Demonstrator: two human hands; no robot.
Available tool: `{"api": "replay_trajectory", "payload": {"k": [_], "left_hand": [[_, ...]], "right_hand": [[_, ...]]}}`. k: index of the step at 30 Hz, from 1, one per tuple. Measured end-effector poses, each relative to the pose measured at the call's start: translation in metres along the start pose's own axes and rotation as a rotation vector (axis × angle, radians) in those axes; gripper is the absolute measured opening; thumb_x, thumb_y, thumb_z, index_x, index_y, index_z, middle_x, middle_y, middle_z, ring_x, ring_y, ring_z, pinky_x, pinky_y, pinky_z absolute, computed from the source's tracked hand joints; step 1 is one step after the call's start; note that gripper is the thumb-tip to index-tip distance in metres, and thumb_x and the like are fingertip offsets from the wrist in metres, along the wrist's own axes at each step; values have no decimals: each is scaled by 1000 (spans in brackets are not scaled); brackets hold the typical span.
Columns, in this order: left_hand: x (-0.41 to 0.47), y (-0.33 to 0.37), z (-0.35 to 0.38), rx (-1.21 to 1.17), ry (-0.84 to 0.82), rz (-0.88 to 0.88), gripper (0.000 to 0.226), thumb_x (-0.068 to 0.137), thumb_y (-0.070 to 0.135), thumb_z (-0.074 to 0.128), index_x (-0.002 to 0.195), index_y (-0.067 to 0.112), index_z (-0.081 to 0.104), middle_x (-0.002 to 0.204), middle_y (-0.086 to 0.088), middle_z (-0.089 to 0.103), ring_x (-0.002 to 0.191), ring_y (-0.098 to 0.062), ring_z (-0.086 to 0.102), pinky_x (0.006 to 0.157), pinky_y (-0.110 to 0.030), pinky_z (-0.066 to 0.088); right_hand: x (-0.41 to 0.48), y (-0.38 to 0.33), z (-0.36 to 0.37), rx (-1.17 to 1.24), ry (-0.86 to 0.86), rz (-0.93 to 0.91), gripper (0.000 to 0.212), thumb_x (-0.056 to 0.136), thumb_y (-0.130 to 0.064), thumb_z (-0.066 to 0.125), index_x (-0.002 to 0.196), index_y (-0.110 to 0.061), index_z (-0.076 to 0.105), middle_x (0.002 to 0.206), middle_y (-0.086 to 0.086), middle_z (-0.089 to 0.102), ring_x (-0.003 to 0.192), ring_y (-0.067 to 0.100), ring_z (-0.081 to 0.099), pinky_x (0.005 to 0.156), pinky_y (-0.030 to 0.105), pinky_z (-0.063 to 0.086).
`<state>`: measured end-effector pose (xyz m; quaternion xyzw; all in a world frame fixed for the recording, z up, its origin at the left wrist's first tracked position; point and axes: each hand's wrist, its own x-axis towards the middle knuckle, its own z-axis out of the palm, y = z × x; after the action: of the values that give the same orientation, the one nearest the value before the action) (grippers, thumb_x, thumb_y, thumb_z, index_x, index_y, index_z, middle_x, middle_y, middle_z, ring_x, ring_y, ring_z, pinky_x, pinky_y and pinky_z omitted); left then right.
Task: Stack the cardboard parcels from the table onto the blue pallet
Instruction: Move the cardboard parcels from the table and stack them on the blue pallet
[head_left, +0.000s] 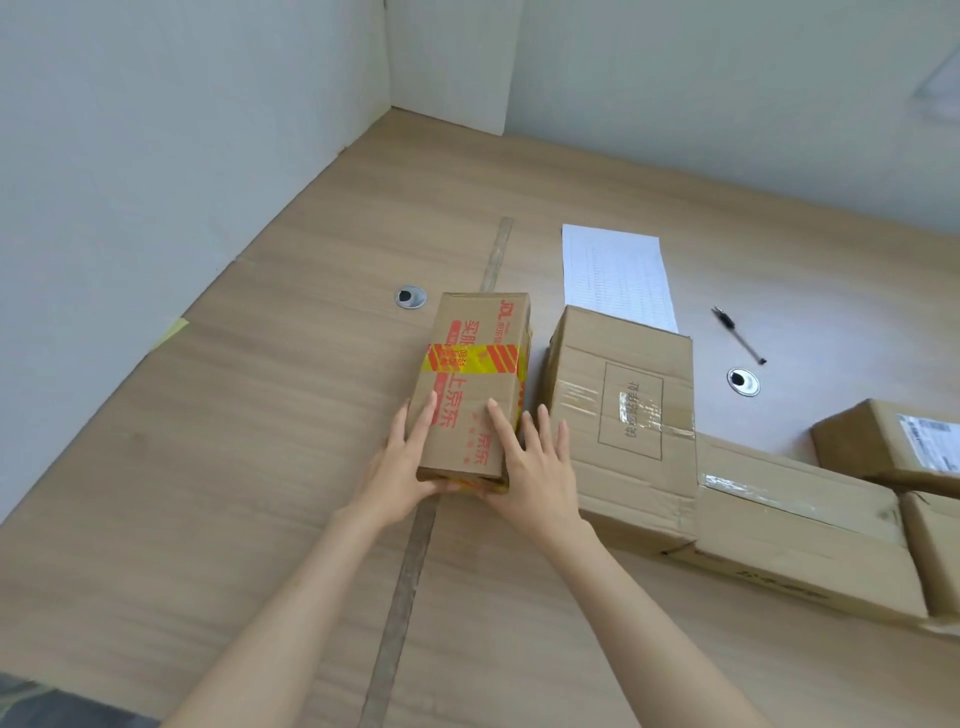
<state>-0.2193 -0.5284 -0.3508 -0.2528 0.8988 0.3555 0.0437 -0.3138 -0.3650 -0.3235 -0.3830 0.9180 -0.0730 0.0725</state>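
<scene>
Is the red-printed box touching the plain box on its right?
Apart. The head view shows a strip of table between the red-printed box and the plain box.

Pretty plain setup: a big light wood-grain desk (270, 467) with a darker seam strip (402, 582) running down the middle and two round metal cable grommets (411, 297) set into the top, one on each side. Pale grey-white partition walls (156, 130) box it in at the back and left, meeting at a corner. Lighting is soft and even, no harsh shadows.
</scene>
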Motion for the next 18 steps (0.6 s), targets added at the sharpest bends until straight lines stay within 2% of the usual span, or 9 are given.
{"api": "replay_trajectory", "payload": {"k": [5,8,11,16,18], "left_hand": [[2,-9,-9,-171,-6,26,115,74,31,80,142,59,-9,154,1,11,136,-23,35,107,-49,40],[4,-12,-18,-180,21,32,116,74,24,81,142,60,-5,153,1,15,136,-22,35,107,-47,41],[5,-6,-36,-182,45,64,116,73,20,82,142,60,-3,153,-1,16,137,-21,34,108,-48,39],[13,49,-78,-134,78,132,116,67,18,85,149,46,9,151,-5,19,137,-20,31,111,-37,35],[18,83,-93,-91,84,179,115,65,20,86,150,44,12,149,-5,22,135,-21,34,109,-38,37]], "right_hand": [[11,-17,1,114,-36,16,104,82,-61,58,151,-33,-14,158,20,15,148,33,-1,118,44,-5],[16,-21,-3,205,-68,5,104,83,-55,61,151,-33,-15,159,18,11,148,31,-3,119,42,-1],[21,-21,-16,277,-29,-24,102,84,-50,64,151,-35,-12,160,16,11,149,30,-1,119,39,1],[27,-4,-66,387,38,-16,103,83,-46,69,152,-38,-7,160,10,12,149,27,2,119,36,1],[25,12,-92,457,61,14,103,81,-44,71,152,-39,-4,159,8,17,148,27,5,118,37,3]]}}
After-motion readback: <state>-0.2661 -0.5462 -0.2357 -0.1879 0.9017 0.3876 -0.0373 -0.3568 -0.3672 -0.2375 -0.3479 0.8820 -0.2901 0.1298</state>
